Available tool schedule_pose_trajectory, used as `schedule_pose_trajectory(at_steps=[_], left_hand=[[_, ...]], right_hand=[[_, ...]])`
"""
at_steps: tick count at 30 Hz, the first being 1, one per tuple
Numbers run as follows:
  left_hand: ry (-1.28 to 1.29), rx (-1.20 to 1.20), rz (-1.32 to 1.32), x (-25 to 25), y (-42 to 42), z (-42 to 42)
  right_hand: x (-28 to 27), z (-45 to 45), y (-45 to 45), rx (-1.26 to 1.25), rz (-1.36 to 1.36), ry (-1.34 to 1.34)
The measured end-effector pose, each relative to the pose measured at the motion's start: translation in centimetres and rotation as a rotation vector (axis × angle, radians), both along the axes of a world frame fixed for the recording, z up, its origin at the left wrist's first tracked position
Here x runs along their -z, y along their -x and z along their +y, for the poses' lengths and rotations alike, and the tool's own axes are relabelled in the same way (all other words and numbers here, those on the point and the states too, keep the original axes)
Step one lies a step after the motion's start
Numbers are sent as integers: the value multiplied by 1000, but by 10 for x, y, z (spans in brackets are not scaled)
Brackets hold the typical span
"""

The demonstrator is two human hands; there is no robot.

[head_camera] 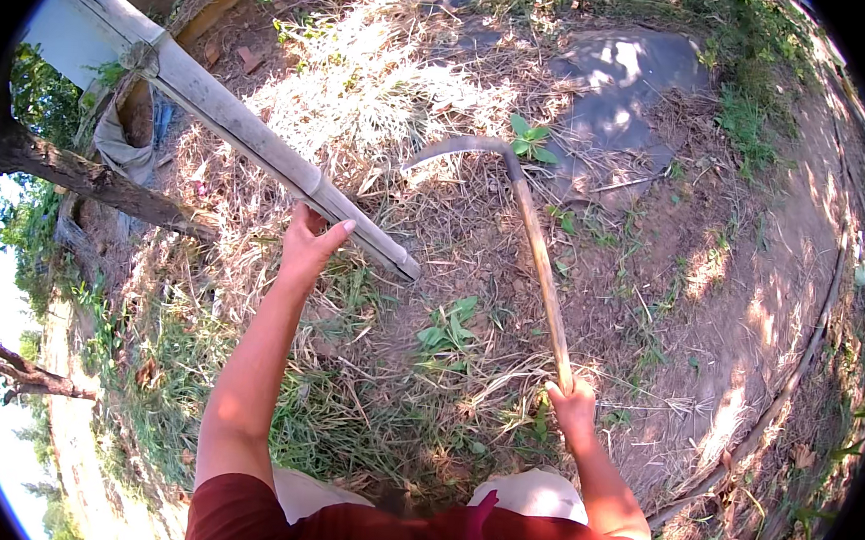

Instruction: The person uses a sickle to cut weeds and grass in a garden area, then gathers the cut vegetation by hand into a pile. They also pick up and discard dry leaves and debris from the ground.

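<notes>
My left hand (310, 246) has hold of a split, weathered bamboo pole (239, 132). Its thumb lies along the near side, while the other fingers are partly hidden behind the pole. The pole slants from the upper left down to a cut end near the middle of the view. In my right hand (574, 412) is the lower end of the long wooden handle (542, 266) of a sickle. The curved metal blade (460, 145) points left at the top, over dry grass (370, 85) and apart from the pole.
Dark plastic sheeting (630, 81) lies on the ground at the upper right. A leafy weed (449, 331) grows between my hands. At the left a tree trunk (108, 179) leans in beside a cloth sack (122, 143). A long dark hose or pole (792, 393) curves along the right.
</notes>
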State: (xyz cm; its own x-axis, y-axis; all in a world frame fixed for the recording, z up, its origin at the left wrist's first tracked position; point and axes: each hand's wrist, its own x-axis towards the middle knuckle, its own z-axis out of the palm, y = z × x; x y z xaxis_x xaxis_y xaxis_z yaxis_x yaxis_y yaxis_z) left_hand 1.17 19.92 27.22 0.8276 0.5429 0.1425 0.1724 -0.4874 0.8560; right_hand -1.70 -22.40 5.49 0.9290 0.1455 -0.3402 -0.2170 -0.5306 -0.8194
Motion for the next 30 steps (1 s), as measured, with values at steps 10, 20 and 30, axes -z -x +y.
schedule_pose_trajectory(at_steps=[10,20,30], left_hand=[[-10,-158,-35,46,-45,7],[-45,-221,15,43,-49,15],[-66,-258,46,37,-37,5]], right_hand=[[-65,207,-210,-92,152,-671],[-68,378,-295,-361,206,-190],[-58,193,-225,-358,268,-462]])
